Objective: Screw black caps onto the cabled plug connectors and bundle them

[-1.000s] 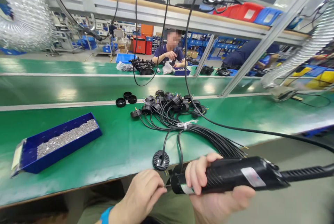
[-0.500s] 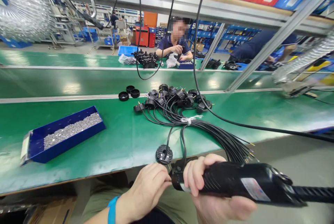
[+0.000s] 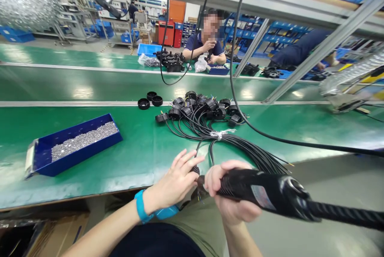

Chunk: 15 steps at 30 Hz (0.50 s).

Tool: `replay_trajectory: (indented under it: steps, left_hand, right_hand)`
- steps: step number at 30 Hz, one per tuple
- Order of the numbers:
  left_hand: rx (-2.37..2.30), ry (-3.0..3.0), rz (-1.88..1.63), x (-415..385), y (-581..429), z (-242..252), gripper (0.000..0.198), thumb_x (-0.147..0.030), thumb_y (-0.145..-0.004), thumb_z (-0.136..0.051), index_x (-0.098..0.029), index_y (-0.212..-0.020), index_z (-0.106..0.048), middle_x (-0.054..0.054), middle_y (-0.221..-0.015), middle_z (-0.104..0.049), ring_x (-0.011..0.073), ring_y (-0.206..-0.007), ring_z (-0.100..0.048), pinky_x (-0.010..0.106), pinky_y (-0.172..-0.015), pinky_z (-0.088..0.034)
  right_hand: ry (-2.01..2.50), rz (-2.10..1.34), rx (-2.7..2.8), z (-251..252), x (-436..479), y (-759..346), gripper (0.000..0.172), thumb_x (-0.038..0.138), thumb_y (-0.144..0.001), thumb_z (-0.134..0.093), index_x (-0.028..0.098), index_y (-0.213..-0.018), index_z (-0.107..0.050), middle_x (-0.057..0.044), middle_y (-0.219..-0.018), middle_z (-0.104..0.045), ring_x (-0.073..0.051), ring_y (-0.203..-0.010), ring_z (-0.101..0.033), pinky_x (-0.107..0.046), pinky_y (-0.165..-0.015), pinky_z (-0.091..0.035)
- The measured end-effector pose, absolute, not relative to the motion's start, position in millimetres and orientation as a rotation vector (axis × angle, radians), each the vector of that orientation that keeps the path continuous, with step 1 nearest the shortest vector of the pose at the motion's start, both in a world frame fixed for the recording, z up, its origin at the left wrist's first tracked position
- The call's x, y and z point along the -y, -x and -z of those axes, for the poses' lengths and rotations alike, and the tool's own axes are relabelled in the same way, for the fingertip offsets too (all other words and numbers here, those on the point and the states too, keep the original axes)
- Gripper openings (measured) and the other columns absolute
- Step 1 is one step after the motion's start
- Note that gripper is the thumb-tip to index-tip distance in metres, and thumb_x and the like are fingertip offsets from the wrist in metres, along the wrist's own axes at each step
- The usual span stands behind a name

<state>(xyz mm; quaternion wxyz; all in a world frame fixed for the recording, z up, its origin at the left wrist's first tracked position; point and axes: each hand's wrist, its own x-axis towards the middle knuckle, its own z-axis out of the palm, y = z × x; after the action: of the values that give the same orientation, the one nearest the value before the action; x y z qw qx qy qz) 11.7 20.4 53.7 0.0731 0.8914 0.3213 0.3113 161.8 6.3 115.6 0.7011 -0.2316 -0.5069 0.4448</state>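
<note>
My right hand [image 3: 229, 189] is wrapped around a black electric screwdriver [image 3: 255, 187], whose tip points left toward my left hand. My left hand [image 3: 177, 177] is at the bench's front edge, its fingers around a round black plastic part [image 3: 196, 170] on a black cable. Most of that part is hidden by the fingers, and thin coloured wire ends show just below. The screwdriver tip meets the part near my left thumb; a screw there cannot be made out. Beyond both hands lies a tied bundle of black cables [image 3: 240, 147] with round black ends [image 3: 211, 104].
A blue bin [image 3: 87, 161] of small metal screws stands on the green bench [image 3: 135, 145] at left. Three black rings [image 3: 144, 104] sit near the back rail. A hanging black cord [image 3: 237, 89] crosses the right side. Across the bench, a co-worker [image 3: 207, 45] handles parts.
My left hand has moved up and over the round black part that lay uncovered at the bench edge. The screwdriver has shifted left and slightly up in view, its tip against that part.
</note>
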Motion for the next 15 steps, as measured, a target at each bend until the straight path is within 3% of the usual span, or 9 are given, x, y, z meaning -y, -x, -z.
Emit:
replay_trajectory:
  steps: [2,6,15]
  left_hand:
    - [-0.962,-2.686,-0.893,-24.5,-10.1,-52.3,0.008,-0.021,-0.097,-0.058,-0.017,-0.101,-0.065,0.011,-0.161,-0.038,0.0296,-0.156,-0.018,0.061,-0.127,-0.023]
    - [-0.925,-2.722,-0.888,-29.3,-8.9,-44.7,0.019,-0.033,-0.094,-0.066,-0.016,-0.105,-0.065,0.013,-0.163,-0.035,0.0320,-0.156,-0.016,0.063,-0.126,-0.021]
    - [-0.840,-2.620,-0.965,-34.7,-10.7,-28.7,0.018,-0.025,-0.095,-0.064,-0.015,-0.110,-0.063,0.015,-0.162,-0.033,0.0309,-0.156,-0.018,0.057,-0.128,-0.026]
  right_hand:
    - [0.506,-1.013,1.129,-110.3,-11.1,-160.6,0.058,0.076,-0.078,-0.067,0.025,-0.106,-0.062,0.007,-0.059,-0.054,-0.010,-0.042,-0.045,-0.023,-0.044,-0.040]
    - [0.510,-1.050,1.127,-99.1,-16.6,-159.2,0.054,0.069,-0.080,-0.071,0.024,-0.108,-0.059,0.007,-0.061,-0.054,-0.010,-0.043,-0.045,-0.023,-0.045,-0.039]
    - [0.546,-1.042,1.133,-91.8,-20.5,-158.7,0.056,0.072,-0.080,-0.068,0.025,-0.108,-0.057,0.007,-0.061,-0.053,-0.010,-0.042,-0.043,-0.024,-0.045,-0.039]
